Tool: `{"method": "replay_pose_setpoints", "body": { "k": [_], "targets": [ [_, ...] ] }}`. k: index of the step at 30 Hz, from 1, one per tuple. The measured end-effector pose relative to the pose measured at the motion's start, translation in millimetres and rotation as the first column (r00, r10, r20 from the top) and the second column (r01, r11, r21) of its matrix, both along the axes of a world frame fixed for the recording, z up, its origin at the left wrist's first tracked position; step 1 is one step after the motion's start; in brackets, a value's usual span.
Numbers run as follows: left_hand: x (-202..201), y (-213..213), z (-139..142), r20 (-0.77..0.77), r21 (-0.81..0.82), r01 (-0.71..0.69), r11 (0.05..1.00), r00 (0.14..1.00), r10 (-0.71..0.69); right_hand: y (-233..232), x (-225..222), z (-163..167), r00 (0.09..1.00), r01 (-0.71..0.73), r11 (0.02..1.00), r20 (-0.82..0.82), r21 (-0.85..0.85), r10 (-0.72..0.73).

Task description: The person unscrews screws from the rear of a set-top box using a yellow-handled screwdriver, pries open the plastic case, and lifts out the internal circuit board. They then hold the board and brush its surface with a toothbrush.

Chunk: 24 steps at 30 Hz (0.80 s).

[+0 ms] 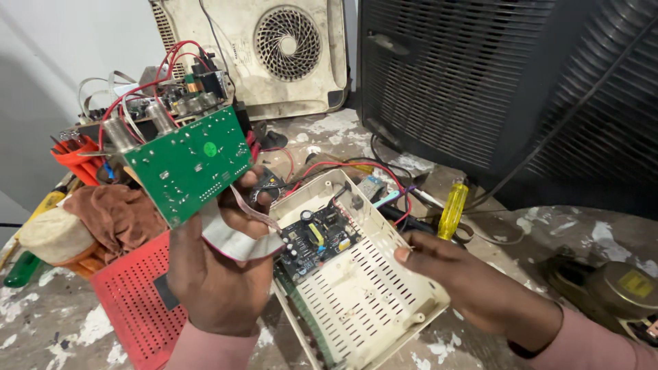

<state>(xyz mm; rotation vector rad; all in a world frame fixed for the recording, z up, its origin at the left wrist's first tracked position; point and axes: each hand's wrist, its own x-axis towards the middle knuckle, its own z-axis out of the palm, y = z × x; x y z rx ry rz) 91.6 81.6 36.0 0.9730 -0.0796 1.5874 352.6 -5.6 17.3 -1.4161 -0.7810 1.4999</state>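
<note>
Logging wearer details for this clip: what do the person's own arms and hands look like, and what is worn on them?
Both hands are bare, with no gloves. The left hand comes out of a pink long sleeve that ends at the wrist. The right hand has the same pink sleeve, with a dark band at its cuff. No rings can be made out on either hand.

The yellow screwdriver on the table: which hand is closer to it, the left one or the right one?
Right. The right hand grips the edge of the white casing just below the yellow screwdriver, not touching it. The left hand holds the green circuit board farther away.
</note>
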Motion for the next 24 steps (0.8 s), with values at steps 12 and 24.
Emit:
{"method": "replay_pose_setpoints", "body": {
  "k": [12,24],
  "targets": [
    [4.6,-8.1,12.3,-0.303,0.004,-0.121,0.993,0.946,0.116,-11.6,-7.2,25.4,0.671,-0.448,0.888,0.695,0.101,0.259],
    [22.0,-24.7,22.5,-0.524,0.197,-0.479,0.856,0.686,0.505,-12.8,-8.3,35.2,0.484,-0.586,0.795,0.854,0.156,0.189]
  ]
}}
